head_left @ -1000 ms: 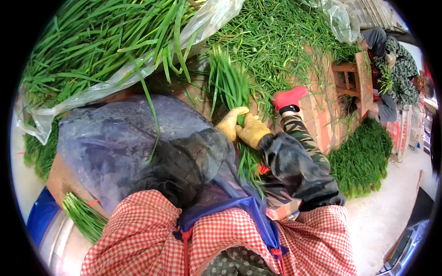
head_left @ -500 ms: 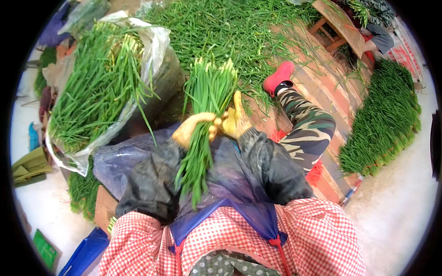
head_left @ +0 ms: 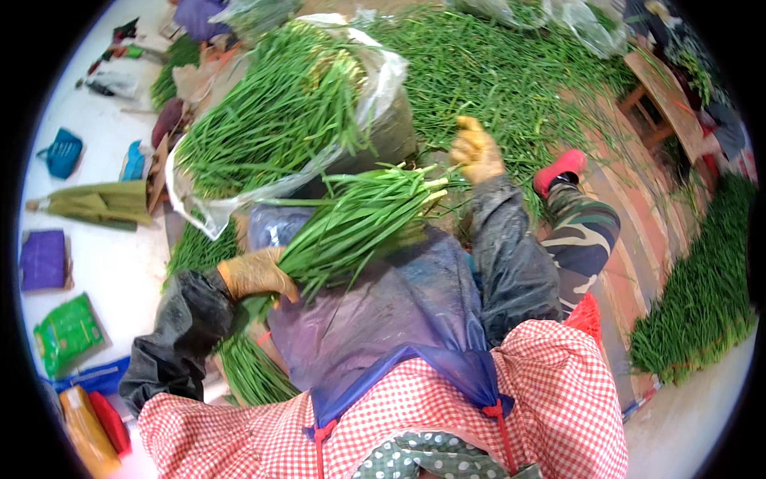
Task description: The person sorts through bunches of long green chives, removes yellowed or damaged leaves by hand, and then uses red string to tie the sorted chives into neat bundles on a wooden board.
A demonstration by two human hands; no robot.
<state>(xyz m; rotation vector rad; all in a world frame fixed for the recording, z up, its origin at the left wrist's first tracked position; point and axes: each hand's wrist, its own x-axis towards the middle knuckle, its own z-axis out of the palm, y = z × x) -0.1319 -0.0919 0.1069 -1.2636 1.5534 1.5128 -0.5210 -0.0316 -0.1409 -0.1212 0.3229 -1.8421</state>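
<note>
My left hand (head_left: 257, 277), in a yellowed glove, is wrapped round the leafy end of a bunch of garlic chives (head_left: 359, 223) above my lap. The bunch slants up to the right, its pale cut ends (head_left: 435, 185) fanned out loosely. Just beyond those ends is my right hand (head_left: 476, 152), gloved too, with its fingers curled in. It is apart from the bunch's main body; whatever its fingers may pinch is too small to make out. A purple plastic apron (head_left: 383, 295) covers my lap under the bunch.
A large clear plastic bag (head_left: 387, 88) full of chives stands at the far left. Loose chives (head_left: 495, 72) cover the floor ahead. Stacked bundles (head_left: 694, 279) lie right, others (head_left: 251, 367) by my left side. A wooden stool (head_left: 666, 96) and a red shoe (head_left: 561, 169) are at right.
My hands have parted: the left has gone left with the chives, the right away toward the loose pile. The bunch has tipped from upright to slanting. The view has shifted left.
</note>
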